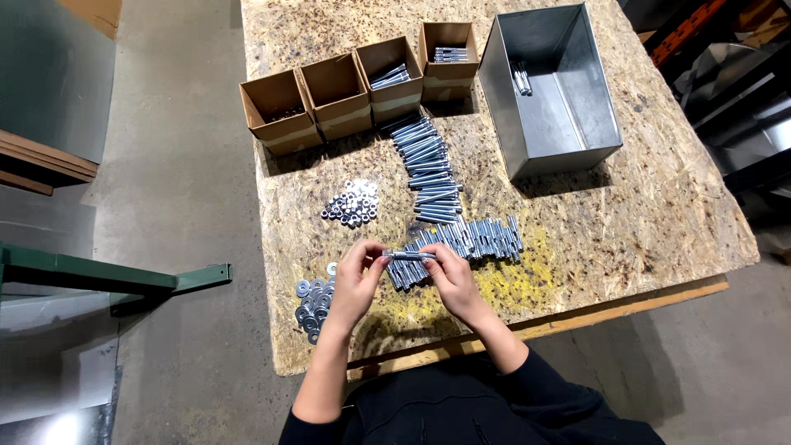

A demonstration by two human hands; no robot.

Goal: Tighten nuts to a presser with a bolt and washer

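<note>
My left hand (356, 283) and my right hand (452, 278) hold one silver bolt (409, 255) level between them, each pinching an end, above the near part of the chipboard table (643, 206). Just behind the bolt lies a long row of silver bolts (465, 241), and a second line of bolts (428, 169) runs away toward the boxes. A pile of nuts (352, 203) sits left of that line. Flat washers (312, 302) lie beside my left wrist.
Several open cardboard boxes (338, 92) stand in a row at the far side, two holding bolts. A grey metal bin (550, 86) with a few bolts stands at the far right. A green metal beam (99, 278) lies left on the concrete floor.
</note>
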